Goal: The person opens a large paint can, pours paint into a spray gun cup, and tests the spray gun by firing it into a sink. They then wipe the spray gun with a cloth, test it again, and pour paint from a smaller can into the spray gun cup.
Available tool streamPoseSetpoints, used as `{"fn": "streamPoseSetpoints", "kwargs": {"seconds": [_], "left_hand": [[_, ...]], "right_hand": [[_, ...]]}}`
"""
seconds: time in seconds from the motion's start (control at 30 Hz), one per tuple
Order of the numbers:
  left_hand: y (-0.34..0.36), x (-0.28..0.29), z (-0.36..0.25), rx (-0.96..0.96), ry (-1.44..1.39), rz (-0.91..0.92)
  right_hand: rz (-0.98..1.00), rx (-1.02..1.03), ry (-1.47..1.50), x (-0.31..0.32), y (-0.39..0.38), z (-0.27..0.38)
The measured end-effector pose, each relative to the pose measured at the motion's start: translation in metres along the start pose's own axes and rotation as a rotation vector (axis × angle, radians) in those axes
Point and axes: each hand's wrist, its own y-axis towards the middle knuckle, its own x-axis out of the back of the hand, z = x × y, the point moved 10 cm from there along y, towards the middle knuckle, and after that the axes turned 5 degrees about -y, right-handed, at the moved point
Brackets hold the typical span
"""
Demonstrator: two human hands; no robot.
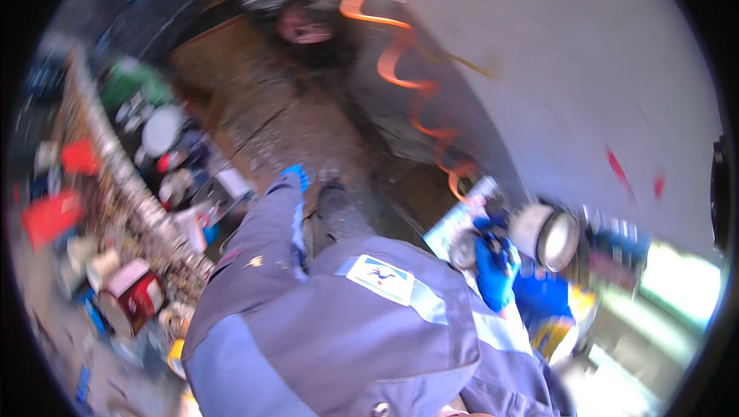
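Note:
My right hand (pixel 495 271), in a blue glove, is closed around a dark, blurred tool that looks like a spray gun (pixel 493 228), at the lower end of a coiled orange hose (pixel 392 63). A light printed rectangular item (pixel 454 224) is just behind it, and a white cylindrical container with a dark rim (pixel 543 236) is directly to its right. My left hand (pixel 296 176), also blue-gloved, is small and blurred at the end of my grey sleeve, over the brown floor (pixel 262 124); its fingers cannot be made out.
Cans, lids, red boxes (pixel 54 217) and other clutter crowd the left side along a speckled ledge (pixel 146 201). A large pale curved panel (pixel 570 70) fills the upper right. Blurred dark round items (pixel 300 24) lie at the back. Blue containers (pixel 543 298) stand right of my right hand.

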Motion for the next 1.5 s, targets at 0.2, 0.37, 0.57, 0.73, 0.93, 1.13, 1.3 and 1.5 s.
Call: {"fn": "streamPoseSetpoints", "kwargs": {"seconds": [0.2,0.37,0.57,0.73,0.93,1.13,1.3,1.5], "left_hand": [[-0.156,-0.185,0.109,-0.014,1.469,0.316],[-0.394,-0.337,0.209,-0.163,1.869,0.900],[-0.740,-0.488,0.341,-1.301,1.263,1.797],[-0.869,-0.543,0.510,-2.159,1.406,2.089],[-0.825,-0.559,0.634,-1.572,2.391,2.041],[-0.807,-0.575,0.623,-1.492,2.108,1.946],[-0.808,-0.565,0.614,-1.855,1.951,1.734],[-0.833,-0.551,0.623,-2.173,2.140,1.786]], "right_hand": [[-0.480,-0.316,0.595,0.055,-0.177,-0.114],[-0.836,-0.512,0.732,0.053,-0.396,-0.209],[-1.285,-0.799,0.825,0.012,-0.627,-0.257],[-1.517,-0.903,0.872,-0.015,-0.705,-0.264],[-1.563,-1.033,0.781,-0.027,-0.727,-0.249],[-1.624,-1.083,0.805,-0.025,-0.727,-0.252],[-1.540,-1.132,0.694,0.004,-0.710,-0.273],[-1.607,-0.878,0.859,0.033,-0.677,-0.305]]}}
